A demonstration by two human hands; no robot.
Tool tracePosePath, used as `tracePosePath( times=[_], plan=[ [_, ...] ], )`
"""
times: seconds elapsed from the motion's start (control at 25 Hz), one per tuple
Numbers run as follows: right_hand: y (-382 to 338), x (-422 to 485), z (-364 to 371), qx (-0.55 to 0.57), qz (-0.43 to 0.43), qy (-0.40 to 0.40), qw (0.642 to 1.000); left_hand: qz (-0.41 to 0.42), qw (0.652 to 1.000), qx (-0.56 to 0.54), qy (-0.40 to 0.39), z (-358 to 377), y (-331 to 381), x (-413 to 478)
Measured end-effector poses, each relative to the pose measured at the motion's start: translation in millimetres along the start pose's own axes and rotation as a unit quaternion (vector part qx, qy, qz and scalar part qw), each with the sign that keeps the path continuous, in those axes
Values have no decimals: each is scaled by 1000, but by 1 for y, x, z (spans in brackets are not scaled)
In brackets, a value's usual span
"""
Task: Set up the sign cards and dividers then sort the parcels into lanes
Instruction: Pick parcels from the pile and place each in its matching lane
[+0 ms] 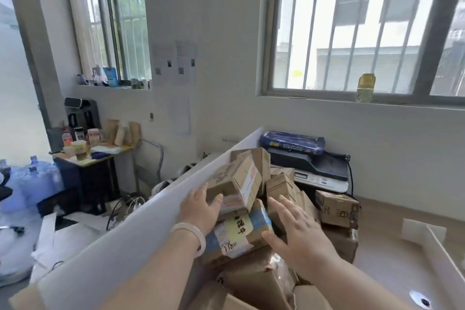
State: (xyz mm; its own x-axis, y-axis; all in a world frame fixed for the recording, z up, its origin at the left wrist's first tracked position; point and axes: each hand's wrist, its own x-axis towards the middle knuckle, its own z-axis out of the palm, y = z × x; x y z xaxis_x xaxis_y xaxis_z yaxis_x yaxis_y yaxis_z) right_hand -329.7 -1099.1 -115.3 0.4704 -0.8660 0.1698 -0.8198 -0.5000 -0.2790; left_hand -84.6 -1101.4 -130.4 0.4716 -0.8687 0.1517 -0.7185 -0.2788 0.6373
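A heap of cardboard parcels [279, 189] sits at the middle of the worktop [382, 254], hemmed on its 9 o'clock side by a long white divider board [141, 224] standing on edge. Open worktop lies toward 3 o'clock, up to more white dividers [437, 251] at 4 o'clock.

The left hand [201, 209] rests on a tan box [234, 178], thumb across its front, fingers hidden; whether it grips is unclear. The right hand [297, 231] hovers over the heap, fingers spread, holding nothing.

Between the hands lies a parcel with a yellow label [239, 230]; its black handwriting is unreadable. A printer [319, 171] stands at 1 o'clock.
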Motion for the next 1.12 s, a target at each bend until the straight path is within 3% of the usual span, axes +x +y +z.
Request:
tracePosePath(
  times=[0.6,0.76,0.92,1.12],
  plan=[
    [-27,141,45,199,166,-37,965,1,997,5,-71,19,-15,102],
    [-21,162,60,127,209,-47,969,11,994,-55,-89,30,-14,103],
    [-22,172,72,87,210,-86,970,17,994,-94,-57,41,-16,100],
    [-21,163,73,203,206,-33,957,43,993,-109,9,36,-2,86]
  ],
)
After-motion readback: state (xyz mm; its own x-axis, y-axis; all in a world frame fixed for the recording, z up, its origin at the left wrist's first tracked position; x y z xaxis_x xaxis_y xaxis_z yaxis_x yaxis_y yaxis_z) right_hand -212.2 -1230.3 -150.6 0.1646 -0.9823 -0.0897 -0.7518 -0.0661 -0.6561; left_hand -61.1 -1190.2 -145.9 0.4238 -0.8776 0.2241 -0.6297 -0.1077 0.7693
